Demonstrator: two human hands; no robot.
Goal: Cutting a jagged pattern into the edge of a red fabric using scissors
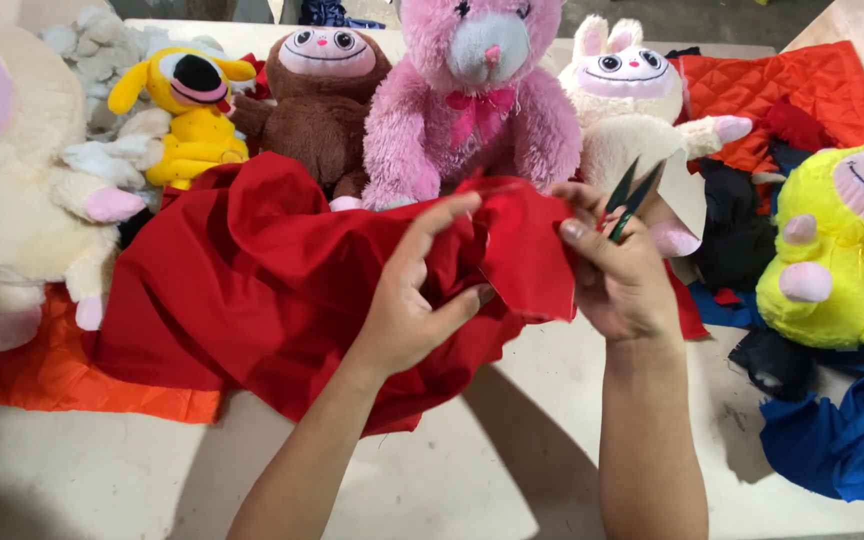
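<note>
Two bare hands are working over a pale desk, seen from above by the person's own head camera. The left hand is lying half open on a large piece of red cloth, its fingers spread and its thumb pinching a raised fold of the fabric. The right hand is closing around a pair of dark green scissors, whose blades are pointing up and away from the person, slightly parted; its fingertips are also gripping the edge of the same raised fold, just beside the left hand. The red cloth is spreading in rumpled folds across the middle of the desk, reaching toward the left edge, where it is overlapping an orange cloth. Along the far edge a row of plush toys is sitting: a cream toy with pink feet at the far left, a yellow toy, a brown toy, a pink bear with a bow right behind the cloth, and a white rabbit-eared toy. Near the right edge a bright yellow-green toy is resting on dark and blue fabric, with a quilted orange-red piece lying toward the far right corner.
</note>
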